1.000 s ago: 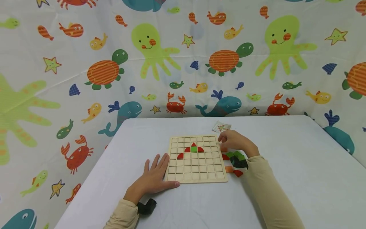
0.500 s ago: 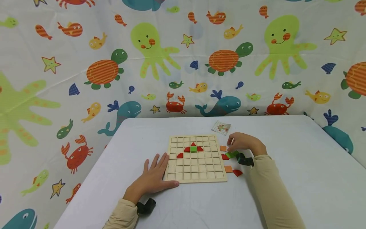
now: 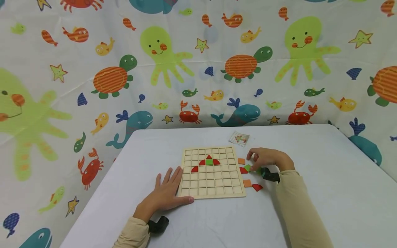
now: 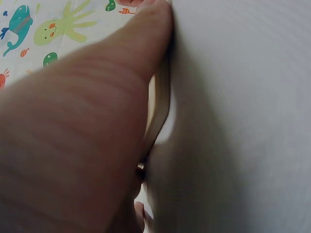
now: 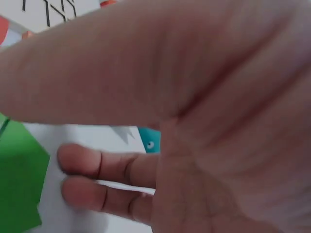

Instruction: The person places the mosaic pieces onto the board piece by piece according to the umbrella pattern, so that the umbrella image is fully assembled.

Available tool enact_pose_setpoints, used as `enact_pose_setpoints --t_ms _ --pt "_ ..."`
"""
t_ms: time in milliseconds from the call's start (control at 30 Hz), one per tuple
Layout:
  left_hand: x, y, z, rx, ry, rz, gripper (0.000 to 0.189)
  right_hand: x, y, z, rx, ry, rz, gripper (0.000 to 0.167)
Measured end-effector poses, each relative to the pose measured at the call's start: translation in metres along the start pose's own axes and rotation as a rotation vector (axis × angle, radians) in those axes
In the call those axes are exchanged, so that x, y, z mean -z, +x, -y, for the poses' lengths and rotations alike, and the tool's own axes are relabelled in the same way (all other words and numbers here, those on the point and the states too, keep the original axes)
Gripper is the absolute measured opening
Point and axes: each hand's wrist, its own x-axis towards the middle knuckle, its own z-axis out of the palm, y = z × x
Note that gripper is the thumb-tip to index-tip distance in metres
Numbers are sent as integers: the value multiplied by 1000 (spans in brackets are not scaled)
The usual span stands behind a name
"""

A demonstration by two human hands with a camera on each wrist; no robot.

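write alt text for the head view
A person's right hand is at loose green pieces beside a wooden grid board holding four red pieces and one green piece. The left hand rests against the board's left edge, on a white table.

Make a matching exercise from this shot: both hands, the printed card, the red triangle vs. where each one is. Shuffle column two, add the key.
1. left hand
2. right hand
3. printed card
4. red triangle

A. on the table, beyond the far right corner of the grid board
B. on the board, just beyond the green square
C. at the board's left edge
D. by the loose green pieces, right of the board

Pairs: 1-C, 2-D, 3-A, 4-B
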Motion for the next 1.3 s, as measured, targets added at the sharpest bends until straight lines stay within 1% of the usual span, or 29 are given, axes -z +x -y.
enact_pose_setpoints --t_ms 133,300,400,600,800,900,1033,1233,1300 --pt "0 0 1 1 1 0 125 -2 2 -3 7 10 2 45" --pt "3 -1 1 -2 6 -2 125 -7 7 2 -2 -43 -4 47" --pt "4 -2 1 1 -1 -2 124 -8 10 4 9 -49 -11 43" --pt "3 -4 -1 10 -7 4 124 -11 13 4 22 -33 -15 28" --pt "2 -4 -1 5 -15 1 124 -9 13 3 22 -42 -30 27" --pt "1 -4 -1 3 -12 -1 125 -7 12 2 24 -67 -41 24" --pt "1 -4 -1 4 -9 -1 125 -5 10 -1 73 -65 -73 18" --pt "2 -4 -3 3 -7 5 124 -3 10 -5 174 34 -146 11" --pt "3 -4 -4 0 -12 6 124 -3 12 -5 196 64 -171 10"
